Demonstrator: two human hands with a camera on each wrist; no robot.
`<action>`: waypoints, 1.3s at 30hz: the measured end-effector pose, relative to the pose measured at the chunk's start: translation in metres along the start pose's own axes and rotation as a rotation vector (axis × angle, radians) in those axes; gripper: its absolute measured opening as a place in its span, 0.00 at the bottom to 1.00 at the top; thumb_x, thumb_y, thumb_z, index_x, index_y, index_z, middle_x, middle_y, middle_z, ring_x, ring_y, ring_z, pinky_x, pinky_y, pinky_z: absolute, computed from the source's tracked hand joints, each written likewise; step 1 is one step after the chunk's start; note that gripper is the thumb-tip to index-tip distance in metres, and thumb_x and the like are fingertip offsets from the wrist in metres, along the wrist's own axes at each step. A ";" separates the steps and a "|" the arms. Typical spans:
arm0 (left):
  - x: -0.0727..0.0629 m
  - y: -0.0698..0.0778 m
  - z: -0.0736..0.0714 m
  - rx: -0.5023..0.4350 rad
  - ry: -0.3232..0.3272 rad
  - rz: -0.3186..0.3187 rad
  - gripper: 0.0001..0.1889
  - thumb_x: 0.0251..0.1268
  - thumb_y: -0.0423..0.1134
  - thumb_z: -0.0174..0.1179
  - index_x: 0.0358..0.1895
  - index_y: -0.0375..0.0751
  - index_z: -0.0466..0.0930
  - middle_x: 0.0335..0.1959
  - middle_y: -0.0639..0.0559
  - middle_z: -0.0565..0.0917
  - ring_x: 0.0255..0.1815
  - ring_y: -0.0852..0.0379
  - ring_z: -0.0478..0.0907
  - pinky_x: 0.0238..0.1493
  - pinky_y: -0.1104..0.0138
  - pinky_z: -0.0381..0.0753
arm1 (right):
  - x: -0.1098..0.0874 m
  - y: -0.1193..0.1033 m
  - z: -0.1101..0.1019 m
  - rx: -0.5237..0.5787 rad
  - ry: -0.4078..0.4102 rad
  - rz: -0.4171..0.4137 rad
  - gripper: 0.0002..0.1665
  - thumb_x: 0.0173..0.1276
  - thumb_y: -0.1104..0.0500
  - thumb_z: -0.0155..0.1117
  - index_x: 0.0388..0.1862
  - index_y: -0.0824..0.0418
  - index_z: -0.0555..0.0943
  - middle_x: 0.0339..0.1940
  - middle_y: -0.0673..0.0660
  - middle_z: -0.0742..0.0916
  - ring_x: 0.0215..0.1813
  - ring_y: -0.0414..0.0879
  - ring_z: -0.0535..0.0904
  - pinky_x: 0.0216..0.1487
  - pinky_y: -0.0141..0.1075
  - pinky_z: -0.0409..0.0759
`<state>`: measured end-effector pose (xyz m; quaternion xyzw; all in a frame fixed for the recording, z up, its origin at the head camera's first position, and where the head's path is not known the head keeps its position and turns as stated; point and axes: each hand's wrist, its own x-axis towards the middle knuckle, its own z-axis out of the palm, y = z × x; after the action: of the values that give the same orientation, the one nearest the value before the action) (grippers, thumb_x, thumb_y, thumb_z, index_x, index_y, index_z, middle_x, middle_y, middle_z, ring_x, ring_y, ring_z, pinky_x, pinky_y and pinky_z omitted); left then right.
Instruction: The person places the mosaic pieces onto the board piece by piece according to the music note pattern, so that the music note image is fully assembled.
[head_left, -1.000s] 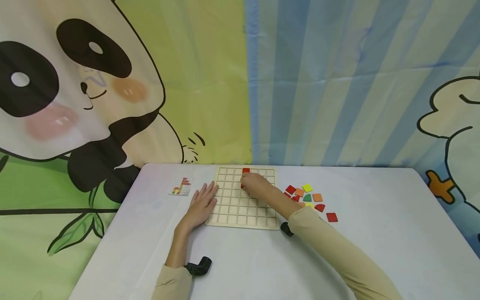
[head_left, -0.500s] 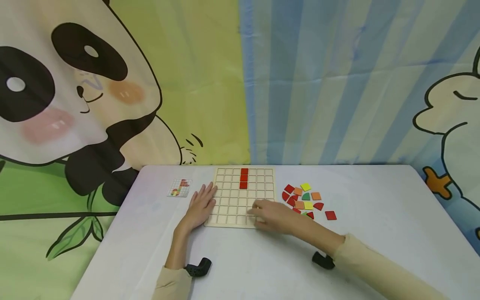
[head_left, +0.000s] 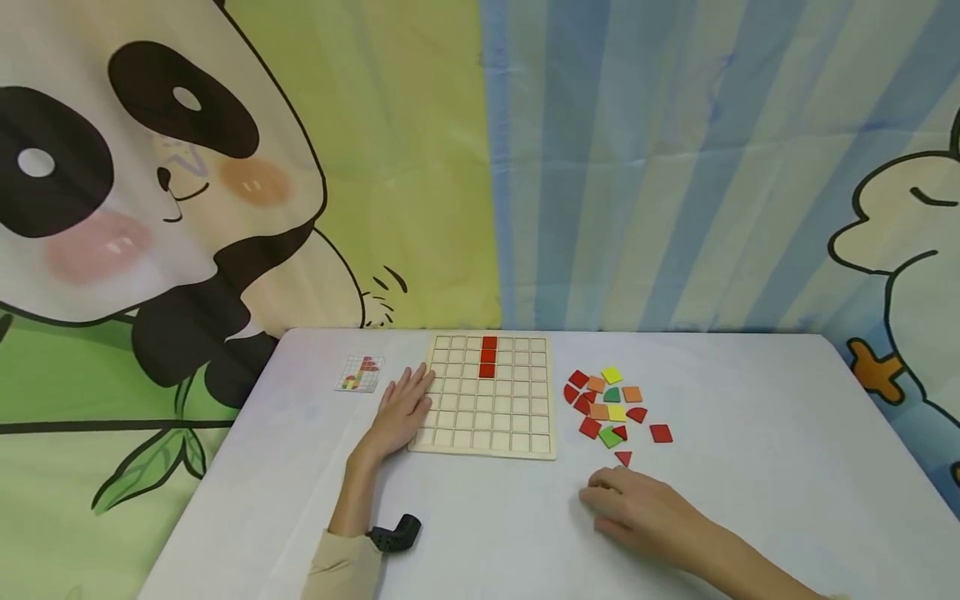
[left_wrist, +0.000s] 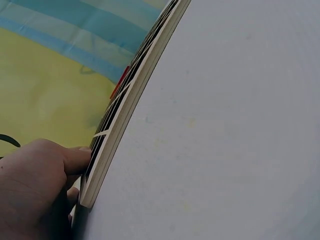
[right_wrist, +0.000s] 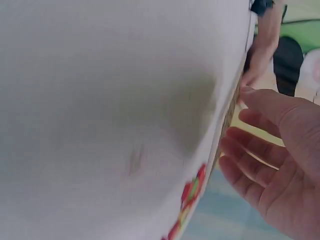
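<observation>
A wooden grid board (head_left: 495, 422) lies on the white table, with a column of red square tiles (head_left: 488, 357) in its upper middle cells. My left hand (head_left: 400, 412) rests along the board's left edge with straight fingers; in the left wrist view its thumb touches the board's rim (left_wrist: 112, 135). Right of the board and below the loose tiles, my right hand (head_left: 645, 512) hovers over the table, fingers loosely bent. The right wrist view shows nothing between its fingers (right_wrist: 255, 145). Nearest to it is a small red triangle tile (head_left: 624, 457).
Loose red, orange, yellow and green tiles (head_left: 616, 412) lie spread to the right of the board, one red square (head_left: 662, 433) a bit apart. A pattern card (head_left: 360, 374) sits left of the board. A printed curtain (head_left: 600, 167) hangs behind the table.
My right hand has let go of the red tile in the column and moved off the board, down and right. The left hand has stayed at the board's edge.
</observation>
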<state>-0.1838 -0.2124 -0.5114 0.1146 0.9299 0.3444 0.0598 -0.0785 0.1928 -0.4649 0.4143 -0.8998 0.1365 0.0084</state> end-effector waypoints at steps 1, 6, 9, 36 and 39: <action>0.000 0.000 0.000 0.000 -0.001 -0.001 0.29 0.85 0.40 0.43 0.82 0.37 0.55 0.86 0.42 0.50 0.87 0.37 0.38 0.83 0.41 0.31 | -0.003 0.004 -0.003 -0.013 -0.006 0.051 0.22 0.61 0.53 0.80 0.54 0.52 0.88 0.47 0.48 0.87 0.47 0.44 0.83 0.46 0.34 0.88; 0.000 0.001 0.003 0.013 -0.025 -0.010 0.29 0.85 0.41 0.43 0.83 0.39 0.54 0.86 0.43 0.48 0.87 0.39 0.37 0.83 0.42 0.31 | -0.016 0.034 -0.017 -0.096 0.039 0.260 0.23 0.56 0.54 0.83 0.52 0.54 0.89 0.51 0.55 0.88 0.51 0.50 0.85 0.46 0.41 0.90; 0.000 0.001 0.002 0.020 -0.023 -0.017 0.29 0.85 0.41 0.43 0.83 0.39 0.54 0.86 0.44 0.48 0.87 0.39 0.37 0.84 0.42 0.31 | -0.020 0.058 -0.021 -0.094 0.079 0.331 0.24 0.55 0.57 0.84 0.51 0.57 0.89 0.54 0.60 0.87 0.54 0.56 0.84 0.46 0.45 0.90; 0.000 -0.001 -0.002 0.016 0.009 0.001 0.28 0.85 0.40 0.43 0.82 0.38 0.55 0.86 0.41 0.50 0.87 0.36 0.39 0.83 0.40 0.32 | 0.029 0.090 -0.032 0.098 0.078 0.276 0.13 0.60 0.61 0.80 0.41 0.56 0.86 0.37 0.47 0.88 0.39 0.43 0.83 0.39 0.34 0.87; -0.001 -0.002 -0.001 0.010 -0.005 -0.006 0.29 0.85 0.40 0.43 0.83 0.38 0.55 0.86 0.42 0.49 0.87 0.37 0.38 0.83 0.41 0.32 | 0.058 0.079 -0.028 0.147 0.050 0.188 0.10 0.62 0.62 0.78 0.41 0.57 0.85 0.37 0.47 0.87 0.37 0.42 0.81 0.36 0.30 0.84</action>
<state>-0.1837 -0.2145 -0.5114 0.1128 0.9318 0.3392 0.0626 -0.1779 0.2058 -0.4495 0.3240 -0.9217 0.2128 -0.0123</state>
